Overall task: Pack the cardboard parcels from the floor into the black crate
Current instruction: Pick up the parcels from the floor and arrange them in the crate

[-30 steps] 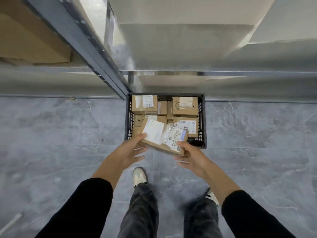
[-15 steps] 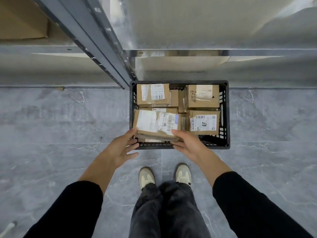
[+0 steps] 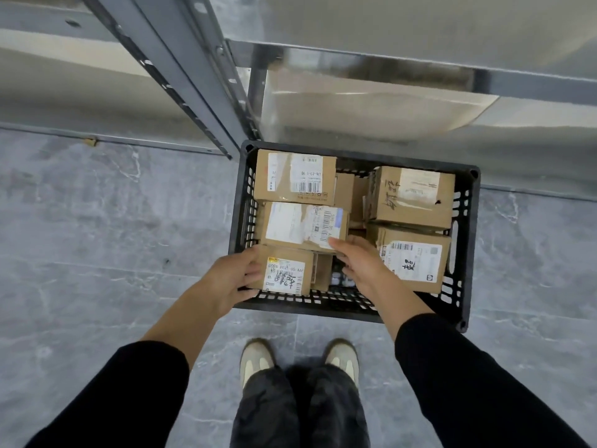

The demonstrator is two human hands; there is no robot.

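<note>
Both hands [image 3: 361, 265] touch the labelled parcel [image 3: 305, 227] (inside the black crate [image 3: 465, 247]).

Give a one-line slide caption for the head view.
Both hands, left and right, settle a labelled parcel among others in the black crate.

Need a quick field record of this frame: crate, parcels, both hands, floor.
crate: black slatted plastic crate on grey tiled floor, beside a grey metal shelf post
contents: several brown cardboard parcels, most with white labels
parcel just placed: flat cardboard parcel with torn white label, lying in the crate's left half
left hand: touching a small labelled cardboard parcel at the near-left corner
right hand: fingers on the flat parcel's near edge
loose parcels on the floor: none in view
</note>
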